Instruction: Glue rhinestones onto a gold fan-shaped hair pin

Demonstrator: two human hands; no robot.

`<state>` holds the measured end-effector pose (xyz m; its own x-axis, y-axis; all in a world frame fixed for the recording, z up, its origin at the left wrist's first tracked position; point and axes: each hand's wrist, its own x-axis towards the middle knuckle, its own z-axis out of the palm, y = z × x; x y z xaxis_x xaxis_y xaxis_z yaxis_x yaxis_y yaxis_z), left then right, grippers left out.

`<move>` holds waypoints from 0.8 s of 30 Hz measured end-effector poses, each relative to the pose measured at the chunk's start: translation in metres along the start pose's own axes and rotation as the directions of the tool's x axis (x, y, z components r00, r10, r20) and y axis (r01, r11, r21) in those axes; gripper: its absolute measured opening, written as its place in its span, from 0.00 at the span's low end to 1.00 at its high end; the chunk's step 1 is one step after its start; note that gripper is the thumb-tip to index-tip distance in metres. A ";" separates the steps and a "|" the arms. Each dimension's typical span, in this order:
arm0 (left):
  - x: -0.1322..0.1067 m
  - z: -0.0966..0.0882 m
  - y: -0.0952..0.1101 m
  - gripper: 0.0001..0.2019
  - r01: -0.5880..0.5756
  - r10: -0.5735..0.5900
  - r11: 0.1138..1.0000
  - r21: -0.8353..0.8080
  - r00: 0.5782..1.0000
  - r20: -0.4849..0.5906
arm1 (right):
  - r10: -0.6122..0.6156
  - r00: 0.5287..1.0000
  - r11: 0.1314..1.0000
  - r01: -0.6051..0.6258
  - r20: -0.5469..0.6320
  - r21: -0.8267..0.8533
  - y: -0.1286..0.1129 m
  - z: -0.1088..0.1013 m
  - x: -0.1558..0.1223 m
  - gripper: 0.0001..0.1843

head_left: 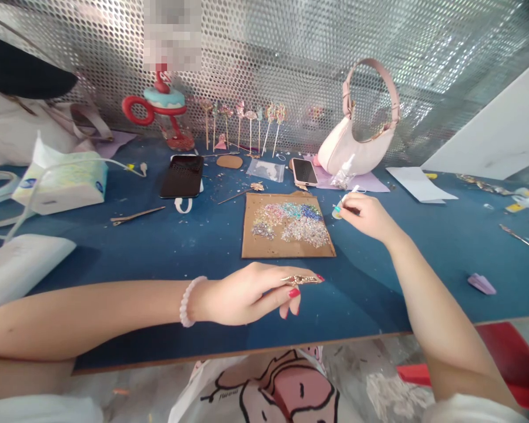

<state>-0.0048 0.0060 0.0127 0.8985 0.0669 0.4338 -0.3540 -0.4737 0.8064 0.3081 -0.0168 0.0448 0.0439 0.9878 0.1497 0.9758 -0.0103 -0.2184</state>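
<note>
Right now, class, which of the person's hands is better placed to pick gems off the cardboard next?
Probably the right hand: it holds a slim tool beside the cardboard, while the left hand is occupied with a gold-toned ornament.

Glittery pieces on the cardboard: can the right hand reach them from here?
Likely yes: the right hand is just right of the cardboard, with nothing visible between it and the glittery pieces, though it pinches a thin tool.

Bright, diffuse light glares off the perforated wall [264, 64] beyond the worktop [158, 247]'s far edge; soft shadow [364, 288] dims its near side; the view's sides stretch.
</note>
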 end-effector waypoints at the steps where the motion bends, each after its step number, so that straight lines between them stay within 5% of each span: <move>1: 0.000 0.000 0.000 0.18 -0.005 0.005 1.000 -0.002 1.000 0.000 | 0.014 0.999 1.000 -0.014 0.029 -0.005 0.002 0.001 0.001 0.18; 7: -0.001 0.000 -0.001 0.18 -0.004 0.004 1.000 -0.014 1.000 0.010 | 0.158 0.969 0.986 -0.145 0.192 -0.080 0.010 0.014 0.006 0.14; 24: -0.001 0.000 -0.002 0.18 -0.022 0.023 0.999 -0.024 1.000 0.022 | 0.273 0.935 0.925 -0.190 0.228 -0.330 0.007 0.033 0.012 0.13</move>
<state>-0.0048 0.0065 0.0111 0.8957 0.0370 0.4431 -0.3799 -0.4540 0.8059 0.3085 -0.0002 0.0130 0.2588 0.9558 -0.1395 0.9647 -0.2485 0.0874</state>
